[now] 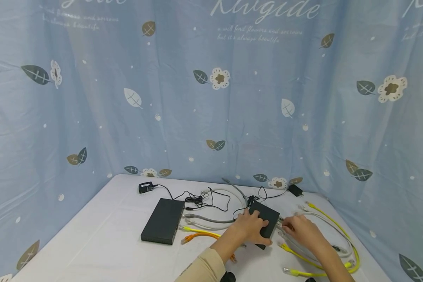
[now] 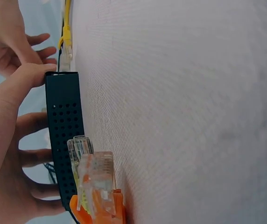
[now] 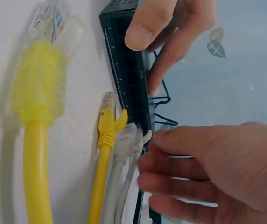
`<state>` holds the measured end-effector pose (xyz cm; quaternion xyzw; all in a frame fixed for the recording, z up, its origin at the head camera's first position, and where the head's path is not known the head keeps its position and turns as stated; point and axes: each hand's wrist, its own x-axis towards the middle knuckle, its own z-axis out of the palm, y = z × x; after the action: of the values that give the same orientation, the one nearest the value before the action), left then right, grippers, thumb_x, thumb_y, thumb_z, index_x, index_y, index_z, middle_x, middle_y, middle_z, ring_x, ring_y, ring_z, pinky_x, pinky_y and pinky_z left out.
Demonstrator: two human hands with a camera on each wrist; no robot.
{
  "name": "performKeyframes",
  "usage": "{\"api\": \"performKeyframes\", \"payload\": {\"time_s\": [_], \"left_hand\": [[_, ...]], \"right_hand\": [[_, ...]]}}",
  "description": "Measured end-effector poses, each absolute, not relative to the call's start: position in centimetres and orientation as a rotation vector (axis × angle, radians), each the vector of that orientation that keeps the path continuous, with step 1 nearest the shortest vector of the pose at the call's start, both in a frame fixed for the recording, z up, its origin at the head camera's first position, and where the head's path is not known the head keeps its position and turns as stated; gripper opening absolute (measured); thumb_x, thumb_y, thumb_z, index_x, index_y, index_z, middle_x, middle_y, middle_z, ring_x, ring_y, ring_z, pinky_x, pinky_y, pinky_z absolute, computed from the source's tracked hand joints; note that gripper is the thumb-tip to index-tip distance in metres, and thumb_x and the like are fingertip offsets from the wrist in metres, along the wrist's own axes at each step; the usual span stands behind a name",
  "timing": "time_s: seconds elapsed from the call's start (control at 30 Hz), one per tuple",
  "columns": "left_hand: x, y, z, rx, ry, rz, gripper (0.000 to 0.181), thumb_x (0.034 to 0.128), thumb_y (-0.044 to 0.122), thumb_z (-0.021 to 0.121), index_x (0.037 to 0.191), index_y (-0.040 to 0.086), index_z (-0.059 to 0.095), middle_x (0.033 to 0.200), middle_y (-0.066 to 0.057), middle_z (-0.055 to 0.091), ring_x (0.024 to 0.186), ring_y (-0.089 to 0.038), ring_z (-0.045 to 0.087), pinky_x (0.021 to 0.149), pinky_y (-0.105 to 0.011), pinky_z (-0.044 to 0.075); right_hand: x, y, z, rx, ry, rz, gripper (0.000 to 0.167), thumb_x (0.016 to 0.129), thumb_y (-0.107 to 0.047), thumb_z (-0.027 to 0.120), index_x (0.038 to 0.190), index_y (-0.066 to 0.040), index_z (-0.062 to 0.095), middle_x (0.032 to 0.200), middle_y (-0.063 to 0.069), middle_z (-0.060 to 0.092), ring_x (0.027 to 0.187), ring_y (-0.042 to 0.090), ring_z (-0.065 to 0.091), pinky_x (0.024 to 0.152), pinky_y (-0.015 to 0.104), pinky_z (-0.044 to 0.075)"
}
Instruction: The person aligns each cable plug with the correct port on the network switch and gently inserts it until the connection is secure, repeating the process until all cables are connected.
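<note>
On my feed, the left hand (image 1: 248,226) grips the black box (image 1: 270,217) toward the white table's (image 1: 102,235) right, a blue leaf-print curtain (image 1: 176,98) beyond; whether the nearby right hand (image 1: 299,230) pinches anything, I can't tell.

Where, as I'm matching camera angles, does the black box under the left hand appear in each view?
Head: black box, low, right of centre.
Left wrist: at left, perforated side showing.
Right wrist: upper centre, ports showing.
Shared landmark: left hand, touching the box.
</note>
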<state>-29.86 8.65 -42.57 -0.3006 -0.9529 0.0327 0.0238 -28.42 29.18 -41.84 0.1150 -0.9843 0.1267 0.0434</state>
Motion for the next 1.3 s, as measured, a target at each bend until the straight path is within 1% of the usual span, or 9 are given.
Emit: {"api": "performKeyframes", "payload": {"time_s": [0.13,0.2,0.27,0.37,0.5,0.9,1.2,1.3], "left_hand": [[-29.9,8.6,-42.7,-0.938,-2.951,0.095,0.07,0.0791,0.079,0.054,0.141,0.048,0.047,0.143,0.002,0.049,0.129,-0.035,0.051,0.093,-0.047,0.052],[-30.0,8.6,-42.7,-0.943,-2.95,0.086,0.07,0.0791,0.079,0.054,0.142,0.048,0.046,0.144,0.002,0.049,0.129,-0.036,0.05,0.094,-0.047,0.052],[-30.0,8.6,-42.8,-0.947,-2.953,0.077,0.071,0.0792,0.079,0.054,0.142,0.048,0.046,0.144,0.002,0.048,0.13,-0.037,0.05,0.094,-0.048,0.052],[-30.1,8.5,-42.8,-0.95,-2.958,0.064,0.071,0.0794,0.079,0.054,0.142,0.048,0.045,0.144,0.002,0.048,0.13,-0.037,0.05,0.093,-0.049,0.051],[-30.0,8.4,-42.7,-0.954,-2.962,0.058,0.071,0.0795,0.079,0.054,0.142,0.048,0.045,0.144,0.001,0.048,0.13,-0.036,0.049,0.093,-0.049,0.051],[-30.0,8.5,-42.7,-0.954,-2.966,0.053,0.07,0.0797,0.079,0.054,0.142,0.048,0.046,0.143,0.002,0.048,0.129,-0.036,0.049,0.093,-0.049,0.051],[-30.0,8.4,-42.6,-0.963,-2.962,0.038,0.069,0.0799,0.078,0.054,0.142,0.048,0.046,0.143,0.002,0.049,0.128,-0.036,0.05,0.092,-0.049,0.051],[-30.0,8.4,-42.7,-0.965,-2.958,0.046,0.07,0.0797,0.079,0.054,0.142,0.048,0.046,0.142,0.003,0.049,0.129,-0.036,0.05,0.091,-0.049,0.052]], "right_hand": [[-28.2,29.3,-41.7,0.324,-3.064,0.392,0.006,0.086,-0.015,0.073,0.083,-0.01,0.072,0.071,-0.007,0.065,0.063,0.006,0.058,0.057,0.027,0.05],[-28.0,29.3,-41.6,0.315,-3.079,0.4,0.007,0.086,-0.016,0.074,0.084,-0.009,0.073,0.071,-0.007,0.065,0.064,0.007,0.058,0.058,0.028,0.05],[-27.9,29.3,-41.4,0.308,-3.091,0.421,0.007,0.085,-0.016,0.075,0.085,-0.01,0.073,0.072,-0.006,0.065,0.064,0.007,0.059,0.058,0.029,0.051],[-27.8,29.4,-41.3,0.307,-3.106,0.44,0.003,0.084,-0.015,0.075,0.086,-0.013,0.073,0.072,-0.006,0.065,0.064,0.008,0.059,0.059,0.03,0.051],[-27.7,29.6,-41.3,0.3,-3.125,0.452,0.003,0.085,-0.015,0.075,0.084,-0.015,0.072,0.071,-0.006,0.065,0.064,0.008,0.059,0.06,0.029,0.051],[-27.5,29.9,-41.3,0.281,-3.152,0.454,0.008,0.081,-0.014,0.078,0.078,-0.015,0.071,0.066,-0.005,0.062,0.059,0.01,0.055,0.056,0.029,0.046],[-27.6,30.2,-41.4,0.275,-3.178,0.489,0.008,0.079,-0.012,0.08,0.08,-0.015,0.072,0.07,-0.006,0.065,0.062,0.01,0.058,0.059,0.029,0.049],[-27.7,30.3,-41.5,0.271,-3.186,0.492,0.009,0.079,-0.011,0.08,0.078,-0.015,0.072,0.069,-0.005,0.065,0.062,0.01,0.058,0.059,0.03,0.05]]}}
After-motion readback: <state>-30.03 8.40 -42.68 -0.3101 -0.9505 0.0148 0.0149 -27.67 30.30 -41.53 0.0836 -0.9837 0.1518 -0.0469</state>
